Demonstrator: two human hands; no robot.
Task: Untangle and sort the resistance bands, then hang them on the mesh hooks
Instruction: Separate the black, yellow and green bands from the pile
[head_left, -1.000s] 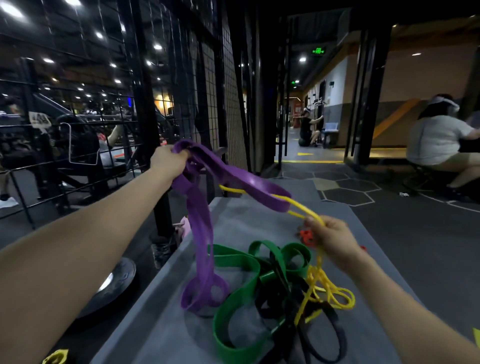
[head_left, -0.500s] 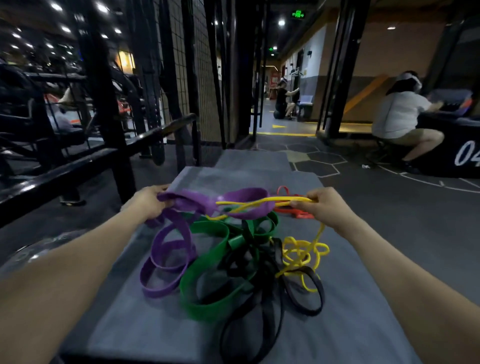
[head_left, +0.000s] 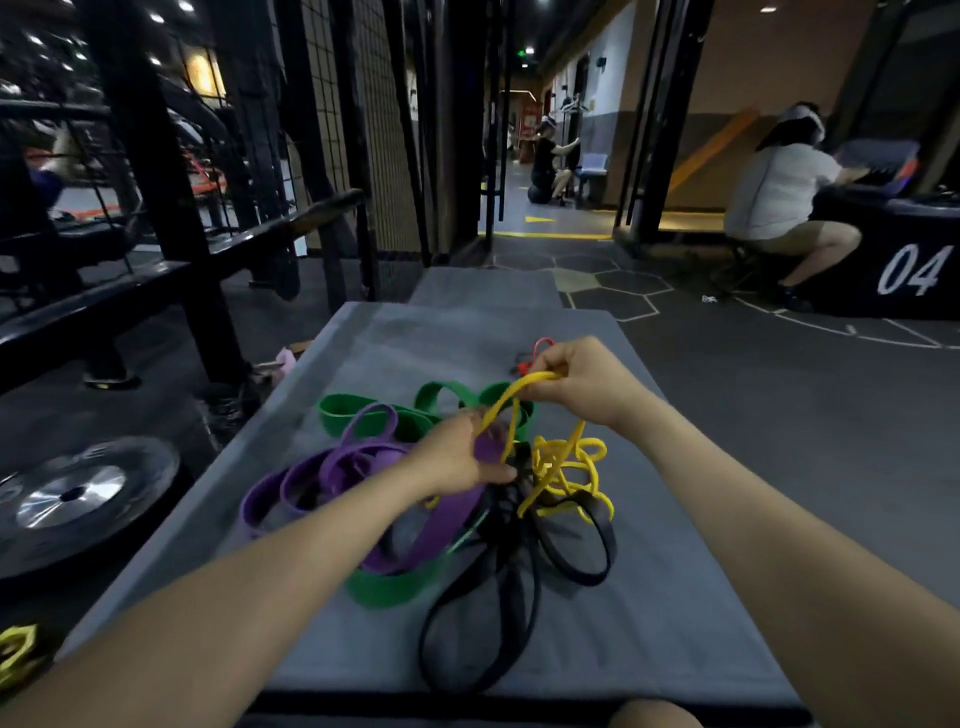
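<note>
Black band (head_left: 498, 613) loops lie nearest me on the grey table (head_left: 649, 623), just below both hands, with the green band (head_left: 395, 584) curling under the purple band (head_left: 332, 473) beside my left forearm. My left hand (head_left: 460, 457) is closed on the purple band at the middle of the tangle, thumb pressed along its edge, while my right hand (head_left: 584, 382), a little farther off, pinches the yellow band (head_left: 558, 462), whose raised strand arcs down to the left hand and whose knotted coils sit between the two wrists. Beyond the right hand I see a red band (head_left: 535, 353) on the table, and farther left the black mesh panel (head_left: 374, 130).
</note>
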